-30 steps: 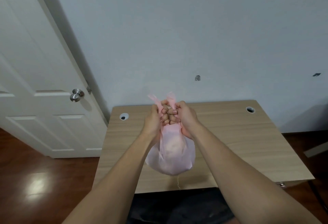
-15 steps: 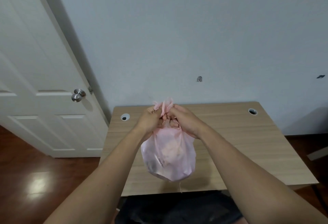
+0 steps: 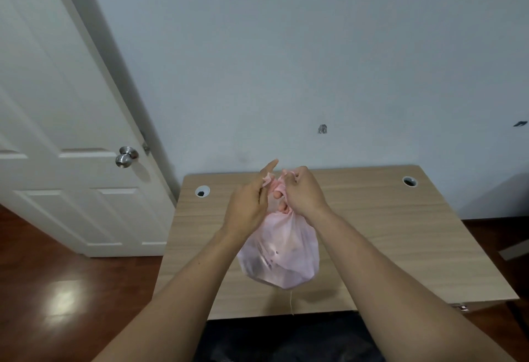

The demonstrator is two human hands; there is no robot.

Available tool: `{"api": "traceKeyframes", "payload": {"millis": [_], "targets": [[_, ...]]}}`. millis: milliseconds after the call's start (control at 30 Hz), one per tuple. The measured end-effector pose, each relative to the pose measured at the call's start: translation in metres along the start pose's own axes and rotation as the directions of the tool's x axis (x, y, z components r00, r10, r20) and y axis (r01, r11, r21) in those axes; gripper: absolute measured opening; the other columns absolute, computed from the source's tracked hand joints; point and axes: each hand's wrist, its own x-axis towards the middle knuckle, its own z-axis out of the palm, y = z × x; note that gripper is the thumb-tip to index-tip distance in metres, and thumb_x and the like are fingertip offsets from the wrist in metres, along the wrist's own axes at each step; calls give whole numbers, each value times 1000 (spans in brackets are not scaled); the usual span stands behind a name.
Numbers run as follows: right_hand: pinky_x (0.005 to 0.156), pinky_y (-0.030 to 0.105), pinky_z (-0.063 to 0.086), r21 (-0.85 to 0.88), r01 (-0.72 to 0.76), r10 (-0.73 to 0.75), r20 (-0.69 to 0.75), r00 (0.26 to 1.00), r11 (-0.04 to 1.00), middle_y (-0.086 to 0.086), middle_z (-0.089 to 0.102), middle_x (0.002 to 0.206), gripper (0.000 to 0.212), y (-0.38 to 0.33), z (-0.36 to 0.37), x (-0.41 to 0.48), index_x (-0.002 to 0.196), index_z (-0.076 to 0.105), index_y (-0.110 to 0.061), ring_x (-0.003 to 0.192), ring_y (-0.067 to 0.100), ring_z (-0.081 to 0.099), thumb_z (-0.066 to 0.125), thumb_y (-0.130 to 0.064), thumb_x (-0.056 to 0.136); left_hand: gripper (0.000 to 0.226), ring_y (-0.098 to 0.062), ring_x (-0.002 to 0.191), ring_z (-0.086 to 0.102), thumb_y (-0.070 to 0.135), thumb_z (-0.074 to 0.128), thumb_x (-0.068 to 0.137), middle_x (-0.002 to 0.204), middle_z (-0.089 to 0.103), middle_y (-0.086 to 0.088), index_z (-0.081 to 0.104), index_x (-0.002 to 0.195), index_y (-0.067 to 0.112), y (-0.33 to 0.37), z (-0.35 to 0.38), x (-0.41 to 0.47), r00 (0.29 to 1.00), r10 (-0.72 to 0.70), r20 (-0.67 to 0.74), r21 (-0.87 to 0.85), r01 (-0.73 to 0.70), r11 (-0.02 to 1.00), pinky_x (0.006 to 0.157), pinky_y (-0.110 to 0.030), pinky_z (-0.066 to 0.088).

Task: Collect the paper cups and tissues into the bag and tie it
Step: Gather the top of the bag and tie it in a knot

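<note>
Pink film ears fill both hands: the left hand pinches one with its forefinger poking out straight, the right hand curls tight round the other, and the bag hangs from them over the near edge of the desk, about midway along. It looks light, soft and slippery, best gripped at the gathered neck. Behind are a pale wall, white door and dark wood floor.

Above desk hangs bag; door left, wall behind.
</note>
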Motion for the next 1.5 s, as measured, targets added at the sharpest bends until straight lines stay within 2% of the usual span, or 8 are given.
{"api": "traceKeyframes", "payload": {"millis": [167,300,467,600,800,1000,1233,1500], "targets": [[47,29,41,86,-174,166,92,982,981,3,66,59,8,1,-7,-3,101,62,-8,40,16,49,57,-4,106,49,-14,80,57,10,46,97,103,61,1,71,138,18,-8,-4,5,979,201,-40,62,-198,978,72,-35,52],[48,28,39,69,-193,182,137,974,979,5,64,64,26,5,-9,-2,116,59,-5,41,12,50,75,-9,97,30,-5,79,56,3,54,100,96,55,3,79,115,9,-11,-5,13,972,213,-100,4,-214,977,74,-17,43],[50,25,41,101,-125,113,120,986,987,6,66,71,10,1,-10,-4,104,68,-9,44,12,51,68,-19,105,32,-7,80,57,0,51,99,87,58,2,73,89,21,-5,-3,12,988,28,-154,-99,-44,994,71,-18,40],[62,31,43,148,-105,72,210,975,983,14,71,82,40,0,-9,-4,119,73,-11,53,19,49,47,-41,115,40,-6,59,44,25,56,111,63,50,14,50,72,29,-4,-3,12,976,-188,-113,-231,158,960,58,-25,34],[64,27,37,407,-221,4,470,883,887,13,65,98,49,0,-16,-15,149,58,-5,65,15,41,61,-9,100,46,-10,54,43,44,61,107,54,49,15,62,72,15,-21,-4,16,882,-467,64,-292,464,836,61,-32,36],[71,36,32,-7,155,-129,515,847,988,3,51,87,47,7,-18,-20,138,74,-23,76,21,37,55,1,101,39,-13,54,46,46,65,104,79,65,-3,73,85,13,-30,-4,16,781,-566,263,-416,621,664,56,-26,39],[57,27,35,-140,73,-20,349,937,987,-18,49,49,37,8,-14,-22,97,80,-27,49,5,38,53,-46,114,42,-11,56,48,35,62,108,67,67,8,75,72,19,-32,-4,11,753,-552,357,-464,656,595,59,-24,42],[77,30,50,-439,241,-174,188,967,866,1,84,91,55,22,-5,-13,96,84,-12,83,14,75,45,-43,117,41,-19,67,64,35,64,107,76,75,-5,79,83,5,-48,5,-2,729,-633,262,-459,671,582,74,-32,54]]}}
